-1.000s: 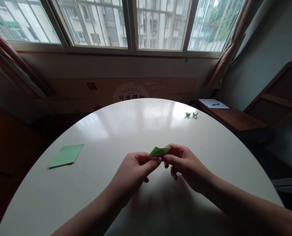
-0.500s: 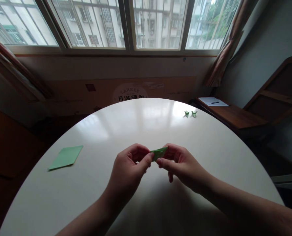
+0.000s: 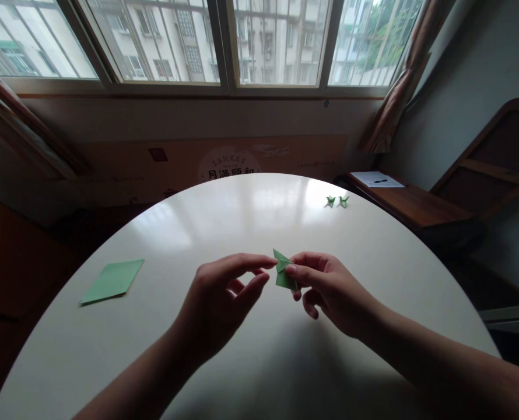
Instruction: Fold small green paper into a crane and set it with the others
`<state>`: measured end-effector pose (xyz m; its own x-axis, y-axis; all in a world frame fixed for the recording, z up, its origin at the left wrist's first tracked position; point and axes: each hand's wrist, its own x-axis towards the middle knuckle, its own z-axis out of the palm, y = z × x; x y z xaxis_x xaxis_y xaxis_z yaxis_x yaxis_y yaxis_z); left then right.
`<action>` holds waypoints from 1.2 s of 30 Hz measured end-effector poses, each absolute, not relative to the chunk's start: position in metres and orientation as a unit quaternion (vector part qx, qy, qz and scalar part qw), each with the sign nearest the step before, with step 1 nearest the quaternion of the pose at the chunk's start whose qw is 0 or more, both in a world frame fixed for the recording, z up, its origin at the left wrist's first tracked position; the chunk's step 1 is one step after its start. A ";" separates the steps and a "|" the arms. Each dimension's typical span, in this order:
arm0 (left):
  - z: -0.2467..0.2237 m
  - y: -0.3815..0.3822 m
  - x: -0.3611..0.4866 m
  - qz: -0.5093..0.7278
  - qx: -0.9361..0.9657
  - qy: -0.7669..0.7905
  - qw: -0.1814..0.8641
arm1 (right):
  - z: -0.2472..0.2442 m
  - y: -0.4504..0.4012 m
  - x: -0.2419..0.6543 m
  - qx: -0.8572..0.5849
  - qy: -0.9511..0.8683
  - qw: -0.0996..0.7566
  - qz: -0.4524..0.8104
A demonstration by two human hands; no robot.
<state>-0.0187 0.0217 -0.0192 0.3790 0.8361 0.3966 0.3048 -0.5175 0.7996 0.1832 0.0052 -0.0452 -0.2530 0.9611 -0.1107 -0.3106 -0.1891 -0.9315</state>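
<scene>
A small green piece of folded paper (image 3: 283, 274) is pinched between the thumb and fingers of my right hand (image 3: 323, 277), above the middle of the white table. Its pointed end is turned up, and a crossing fold shows on its face. My left hand (image 3: 224, 291) is at the paper's left side with thumb and forefinger apart. The left forefinger's tip is at the paper's edge; whether it touches I cannot tell. Two little folded green paper birds (image 3: 330, 201) stand side by side near the table's far right edge.
A stack of light green square paper (image 3: 113, 281) lies at the left of the round white table (image 3: 224, 216). Beyond the right edge, a wooden chair or bench (image 3: 430, 204) bears a white sheet (image 3: 375, 179) with a pen on it. Windows and curtains are behind.
My left hand has let go of the folded paper, its fingers parting and shifting slightly left. The paper has turned from lying sideways to standing point up in my right hand.
</scene>
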 end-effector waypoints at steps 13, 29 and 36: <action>-0.008 0.028 -0.025 0.373 0.854 0.267 0.246 | -0.041 0.003 0.183 -0.378 -0.450 0.453 0.671; -0.012 0.018 -0.012 0.397 0.770 0.346 0.360 | -0.039 0.000 0.182 -0.354 -0.467 0.443 0.678; -0.019 0.018 -0.010 0.431 0.707 0.376 0.416 | -0.039 -0.001 0.181 -0.353 -0.457 0.448 0.682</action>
